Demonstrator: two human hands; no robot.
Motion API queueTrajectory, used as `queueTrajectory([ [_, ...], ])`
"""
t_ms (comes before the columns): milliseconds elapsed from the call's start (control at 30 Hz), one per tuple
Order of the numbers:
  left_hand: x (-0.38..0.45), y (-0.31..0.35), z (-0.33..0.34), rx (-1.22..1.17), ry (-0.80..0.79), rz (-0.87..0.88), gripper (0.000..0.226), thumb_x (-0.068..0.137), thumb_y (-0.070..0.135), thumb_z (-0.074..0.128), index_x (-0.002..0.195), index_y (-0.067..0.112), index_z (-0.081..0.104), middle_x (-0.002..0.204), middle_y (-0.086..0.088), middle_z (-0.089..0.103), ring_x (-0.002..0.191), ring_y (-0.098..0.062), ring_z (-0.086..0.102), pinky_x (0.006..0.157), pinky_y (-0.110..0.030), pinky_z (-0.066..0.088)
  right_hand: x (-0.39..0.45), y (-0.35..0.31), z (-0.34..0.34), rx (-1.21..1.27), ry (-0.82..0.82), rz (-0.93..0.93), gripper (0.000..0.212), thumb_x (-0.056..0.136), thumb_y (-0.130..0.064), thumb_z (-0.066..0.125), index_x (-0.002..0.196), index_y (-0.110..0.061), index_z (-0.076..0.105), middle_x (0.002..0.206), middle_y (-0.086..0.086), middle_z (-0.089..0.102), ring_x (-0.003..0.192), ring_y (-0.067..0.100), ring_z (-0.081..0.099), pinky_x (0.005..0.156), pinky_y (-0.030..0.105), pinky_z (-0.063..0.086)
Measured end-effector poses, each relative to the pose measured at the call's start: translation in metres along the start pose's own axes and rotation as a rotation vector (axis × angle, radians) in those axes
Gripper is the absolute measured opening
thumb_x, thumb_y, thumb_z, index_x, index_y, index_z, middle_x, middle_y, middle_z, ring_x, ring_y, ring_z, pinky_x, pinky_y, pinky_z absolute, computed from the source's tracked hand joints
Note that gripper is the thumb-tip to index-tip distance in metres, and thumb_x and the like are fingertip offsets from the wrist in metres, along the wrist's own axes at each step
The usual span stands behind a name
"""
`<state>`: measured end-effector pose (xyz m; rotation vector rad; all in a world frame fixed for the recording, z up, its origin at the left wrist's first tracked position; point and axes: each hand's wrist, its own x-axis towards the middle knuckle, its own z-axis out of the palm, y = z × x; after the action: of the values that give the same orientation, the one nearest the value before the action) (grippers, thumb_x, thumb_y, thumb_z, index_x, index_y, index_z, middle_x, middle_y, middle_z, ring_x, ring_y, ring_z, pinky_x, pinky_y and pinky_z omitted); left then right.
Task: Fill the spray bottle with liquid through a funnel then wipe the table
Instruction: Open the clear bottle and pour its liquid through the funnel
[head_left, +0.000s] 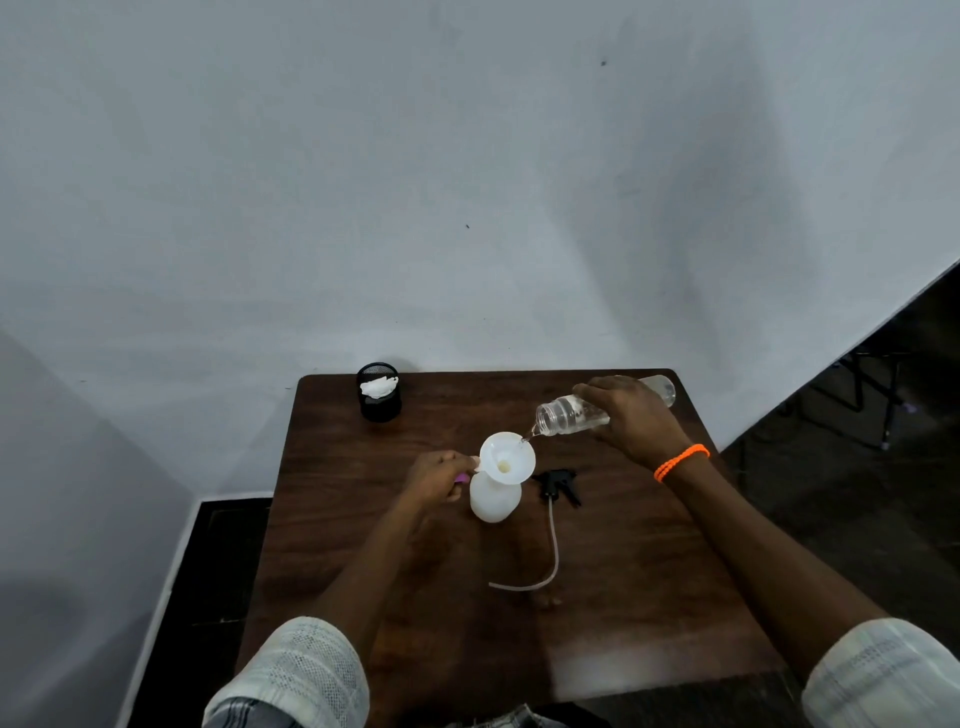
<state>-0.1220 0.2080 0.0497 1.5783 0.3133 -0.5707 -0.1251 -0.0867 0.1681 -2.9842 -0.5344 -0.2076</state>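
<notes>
A person pours clear liquid from a tilted clear plastic bottle (587, 410) into a white funnel (506, 458) seated in the neck of a white spray bottle (494, 500), which stands upright near the middle of a dark wooden table (649, 571). The right hand (631, 415), an orange beaded bracelet (680, 461) at its wrist, wraps around the clear bottle from above, holding it nearly level with its open mouth just over the funnel's far rim, a thin stream falling from it. The left hand (439, 477) pinches the tab on the funnel's rim, on the side away from the pouring bottle; something small and purple (460, 478) shows at its fingers. The black spray head (558, 483) lies just beside the spray bottle, its dip tube (551, 551) curling toward the person. Beyond the spray bottle, near the table's far edge, a black mesh cup (380, 397) holds crumpled white material (378, 386).
</notes>
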Motion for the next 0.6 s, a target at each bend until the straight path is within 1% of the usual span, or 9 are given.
queueTrajectory([
  [133,-0.0029,0.0016,0.0006,0.006,-0.008,0.004,0.024,0.090,0.012,0.072,0.098,-0.011,0.072,0.059,-0.011,0.054,0.047,-0.019,0.042,0.042,-0.024,0.032,-0.0001,0.0000,-0.0003,0.009,0.009,0.004,0.054,0.073,-0.013,0.082,0.126,-0.011,0.069,0.115,0.009,0.073,0.102,0.031,0.067,0.083,0.045,0.057],
  [267,-0.0039,0.0019,0.0010,0.002,0.002,0.011,0.025,0.090,0.011,0.072,0.098,-0.013,0.071,0.060,-0.013,0.053,0.046,-0.019,0.041,0.041,-0.023,0.032,0.0001,0.0008,-0.0007,0.001,0.016,-0.015,0.055,0.071,-0.012,0.085,0.123,-0.011,0.070,0.111,0.009,0.074,0.099,0.032,0.068,0.082,0.043,0.057],
  [400,-0.0030,0.0007,0.0007,0.021,0.001,0.005,0.023,0.090,0.013,0.073,0.097,-0.008,0.073,0.063,-0.012,0.058,0.047,-0.018,0.045,0.042,-0.023,0.036,0.0013,0.0012,-0.0017,0.001,0.028,-0.017,0.054,0.071,-0.013,0.084,0.123,-0.010,0.070,0.111,0.008,0.074,0.099,0.031,0.068,0.082,0.042,0.057],
  [600,-0.0016,-0.0009,0.0009,0.000,-0.008,0.001,0.022,0.089,0.013,0.074,0.096,-0.008,0.074,0.067,-0.016,0.056,0.049,-0.019,0.044,0.046,-0.027,0.035,0.0007,-0.0005,-0.0041,0.005,0.029,-0.017,0.053,0.071,-0.012,0.084,0.122,-0.010,0.070,0.110,0.009,0.074,0.098,0.032,0.068,0.081,0.043,0.057],
])
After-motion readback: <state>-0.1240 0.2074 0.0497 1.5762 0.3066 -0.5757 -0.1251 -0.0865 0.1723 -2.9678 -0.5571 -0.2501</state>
